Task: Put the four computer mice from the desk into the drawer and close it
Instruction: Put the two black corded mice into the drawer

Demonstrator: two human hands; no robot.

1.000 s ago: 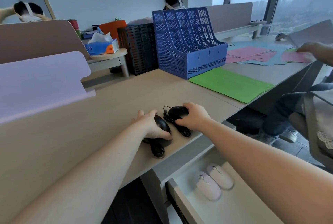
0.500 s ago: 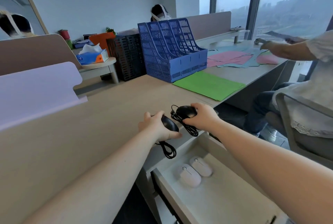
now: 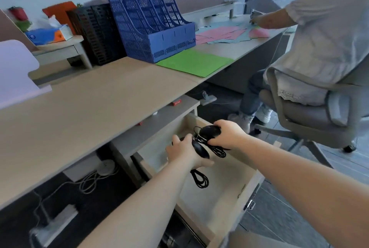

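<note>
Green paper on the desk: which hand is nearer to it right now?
Right. The right hand is over the drawer's far end, below the green paper; the left hand sits nearer the wearer.

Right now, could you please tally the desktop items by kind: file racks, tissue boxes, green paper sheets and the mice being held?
File racks: 2, one blue and one black.
Tissue boxes: 1.
Green paper sheets: 1.
Black wired mice: 2, one in the left hand, one in the right hand, both over the open drawer.
Total: 6.
</note>
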